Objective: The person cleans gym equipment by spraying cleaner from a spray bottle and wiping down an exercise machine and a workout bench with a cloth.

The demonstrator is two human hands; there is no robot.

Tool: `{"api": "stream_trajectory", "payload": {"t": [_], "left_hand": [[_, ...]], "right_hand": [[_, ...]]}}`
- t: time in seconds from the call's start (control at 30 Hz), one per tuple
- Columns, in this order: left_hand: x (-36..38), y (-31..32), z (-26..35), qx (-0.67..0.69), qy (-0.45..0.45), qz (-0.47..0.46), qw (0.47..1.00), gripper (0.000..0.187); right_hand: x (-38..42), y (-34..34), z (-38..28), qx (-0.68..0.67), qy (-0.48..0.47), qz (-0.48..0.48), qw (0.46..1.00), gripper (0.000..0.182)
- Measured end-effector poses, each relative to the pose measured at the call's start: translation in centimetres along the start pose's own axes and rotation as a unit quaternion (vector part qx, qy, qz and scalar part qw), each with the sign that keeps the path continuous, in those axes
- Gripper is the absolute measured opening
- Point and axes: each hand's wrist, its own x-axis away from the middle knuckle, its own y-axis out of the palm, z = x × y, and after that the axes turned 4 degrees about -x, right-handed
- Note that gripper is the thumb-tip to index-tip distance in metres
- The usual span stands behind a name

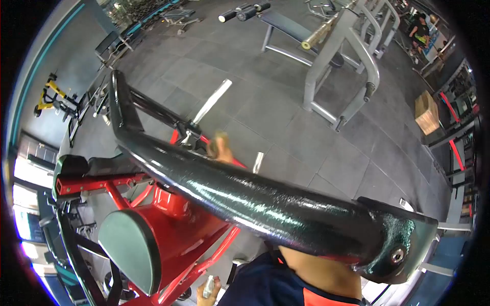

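Across the view runs a thick, glossy black machine bar [245, 199], ending in a bolted bracket [398, 252] at lower right. Beyond it my right hand [222, 151] shows only in part, close to the red and black frame; it is blurred, with a yellowish-brown patch at the fingers. The bar hides the wrist. A silver weight peg [213, 101] sticks out near that hand. At the bottom edge, my left hand [208, 293] has its fingers round a short whitish object [208, 286]. Left of it stands a rounded grey-green pad [127, 250] on a red frame [189, 234].
A grey bench [291, 30] and grey rack [332, 66] with a brass-coloured bar sleeve stand ahead. A wooden box [426, 112] is at right, and a person [419, 34] is far back. A yellow machine [53, 97] stands by the left wall, above dark floor tiles [286, 127].
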Motion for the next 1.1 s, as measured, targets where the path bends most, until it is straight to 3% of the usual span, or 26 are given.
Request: {"api": "stream_trajectory", "payload": {"t": [0.23, 0.77, 1.1], "left_hand": [[-0.6, -0.1, 1.2, -0.037, 0.027, 0.002, 0.999, 0.052], [-3.9, 0.0, 3.0, -0.074, 0.063, -0.050, 0.994, 0.048], [-2.3, -1.4, 0.1, -0.059, 0.110, -0.036, 0.992, 0.047]], "right_hand": [[2.2, 1.2, -1.2, -0.029, 0.013, 0.022, 0.999, 0.042], [-3.3, -1.3, -1.1, -0.043, 0.006, 0.034, 0.998, 0.044], [-4.3, -1.5, -1.0, -0.059, 0.011, 0.033, 0.998, 0.046]]}}
